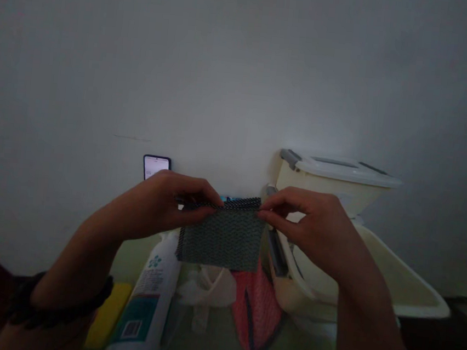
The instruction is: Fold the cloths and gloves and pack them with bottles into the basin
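A grey-green textured cloth (222, 241) hangs in front of me, with a darker patterned strip folded along its top edge. My left hand (183, 200) pinches that edge near its middle, thumb and fingers together. At the right corner, my right hand (299, 214) pinches the same edge between thumb and fingertips. The lower part of the cloth hangs down flat. Beneath it lie a white strip of fabric (208, 288) and a red mesh cloth (259, 309) with a dark band across it.
A white printed plastic pack (145, 293) lies on the left beside a yellow item (110, 314). Behind my left hand a phone (157, 165) leans against the wall (242, 88). To the right stand an open cream storage bin (397, 270) and a lidded bin (319, 183).
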A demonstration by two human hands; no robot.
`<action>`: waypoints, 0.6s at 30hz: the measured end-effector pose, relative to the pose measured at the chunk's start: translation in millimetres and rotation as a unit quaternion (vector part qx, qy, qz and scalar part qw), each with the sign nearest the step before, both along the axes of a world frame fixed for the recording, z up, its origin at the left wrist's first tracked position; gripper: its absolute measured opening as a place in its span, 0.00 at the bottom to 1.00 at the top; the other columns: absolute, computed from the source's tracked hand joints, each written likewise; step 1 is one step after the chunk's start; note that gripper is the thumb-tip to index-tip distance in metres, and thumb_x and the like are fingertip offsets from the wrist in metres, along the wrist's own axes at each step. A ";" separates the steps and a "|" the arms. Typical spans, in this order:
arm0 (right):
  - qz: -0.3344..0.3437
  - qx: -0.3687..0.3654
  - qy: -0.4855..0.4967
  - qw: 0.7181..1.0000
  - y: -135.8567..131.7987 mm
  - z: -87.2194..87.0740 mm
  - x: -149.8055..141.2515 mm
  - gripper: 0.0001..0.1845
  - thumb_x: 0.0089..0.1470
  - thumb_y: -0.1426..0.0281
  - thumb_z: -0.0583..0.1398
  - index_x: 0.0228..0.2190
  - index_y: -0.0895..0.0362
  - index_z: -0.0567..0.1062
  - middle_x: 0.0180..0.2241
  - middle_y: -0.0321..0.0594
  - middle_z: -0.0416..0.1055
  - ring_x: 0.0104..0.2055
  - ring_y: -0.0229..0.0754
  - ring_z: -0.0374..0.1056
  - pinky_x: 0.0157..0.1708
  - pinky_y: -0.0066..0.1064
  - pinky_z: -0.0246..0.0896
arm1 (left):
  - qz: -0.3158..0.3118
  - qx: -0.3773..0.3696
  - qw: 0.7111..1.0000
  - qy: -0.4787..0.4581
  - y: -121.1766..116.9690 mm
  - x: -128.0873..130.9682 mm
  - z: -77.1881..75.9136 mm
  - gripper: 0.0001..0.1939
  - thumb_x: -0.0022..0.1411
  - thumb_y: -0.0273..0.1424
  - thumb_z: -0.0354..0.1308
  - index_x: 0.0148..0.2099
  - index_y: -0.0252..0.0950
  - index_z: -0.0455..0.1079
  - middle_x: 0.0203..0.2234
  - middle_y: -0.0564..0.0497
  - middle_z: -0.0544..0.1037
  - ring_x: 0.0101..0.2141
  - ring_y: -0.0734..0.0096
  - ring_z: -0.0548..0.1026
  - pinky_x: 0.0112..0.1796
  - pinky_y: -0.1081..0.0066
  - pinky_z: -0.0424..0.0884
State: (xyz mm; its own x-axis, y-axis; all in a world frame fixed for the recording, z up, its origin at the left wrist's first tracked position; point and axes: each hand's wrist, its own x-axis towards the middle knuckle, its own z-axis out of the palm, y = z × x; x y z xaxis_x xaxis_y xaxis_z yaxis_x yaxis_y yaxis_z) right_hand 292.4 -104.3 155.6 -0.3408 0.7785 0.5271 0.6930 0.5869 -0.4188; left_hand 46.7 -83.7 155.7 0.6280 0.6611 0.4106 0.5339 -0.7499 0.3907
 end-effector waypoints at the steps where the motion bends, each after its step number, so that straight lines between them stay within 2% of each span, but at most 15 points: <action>1: 0.002 -0.003 0.010 1.000 0.1 -0.2 0.2 0.01 0.49 0.73 0.65 0.27 0.56 0.76 0.25 0.32 0.74 0.27 0.34 0.69 0.29 0.26 0.62 | -0.002 -0.004 1.000 0.001 0.3 -0.4 -0.5 0.08 0.59 0.29 0.57 0.41 0.36 0.74 0.30 0.54 0.80 0.29 0.78 0.77 0.32 0.81 0.70; 3: 0.009 -0.005 0.034 0.999 1.2 -1.0 0.8 0.03 0.49 0.72 0.65 0.30 0.56 0.76 0.26 0.32 0.74 0.28 0.34 0.69 0.29 0.25 0.63 | -0.007 -0.013 1.000 0.003 0.8 -1.0 -1.1 0.08 0.59 0.29 0.58 0.41 0.36 0.74 0.30 0.54 0.80 0.30 0.78 0.77 0.32 0.81 0.70; 6: 0.024 -0.020 0.064 0.997 4.1 -2.3 1.6 0.13 0.49 0.72 0.65 0.39 0.56 0.75 0.29 0.33 0.74 0.30 0.33 0.69 0.32 0.24 0.64 | -0.015 -0.021 1.000 0.006 0.5 -1.1 -0.4 0.08 0.59 0.29 0.58 0.42 0.36 0.73 0.31 0.55 0.80 0.30 0.79 0.76 0.32 0.82 0.69; 9: 0.041 -0.050 0.055 0.996 6.5 -3.3 2.4 0.21 0.50 0.72 0.64 0.47 0.56 0.73 0.30 0.33 0.73 0.31 0.33 0.68 0.33 0.25 0.63 | -0.023 -0.019 1.000 0.010 -1.2 -0.8 0.7 0.08 0.59 0.27 0.57 0.42 0.37 0.73 0.32 0.55 0.80 0.31 0.79 0.76 0.33 0.82 0.69; 13: 0.063 -0.063 -0.007 0.996 7.8 -3.6 4.1 0.19 0.51 0.71 0.63 0.47 0.56 0.74 0.29 0.34 0.73 0.31 0.35 0.67 0.33 0.27 0.61 | -0.020 -0.006 1.000 0.016 -3.5 -0.9 0.8 0.09 0.60 0.25 0.55 0.43 0.38 0.72 0.32 0.57 0.78 0.31 0.80 0.74 0.32 0.82 0.67; 18: 0.085 -0.072 -0.024 0.994 6.9 -2.5 5.5 0.09 0.52 0.71 0.63 0.37 0.57 0.78 0.29 0.35 0.74 0.31 0.34 0.67 0.32 0.26 0.61 | -0.017 0.000 1.000 0.015 -3.5 -1.9 0.5 0.09 0.59 0.25 0.56 0.42 0.39 0.72 0.32 0.58 0.78 0.31 0.80 0.74 0.33 0.83 0.67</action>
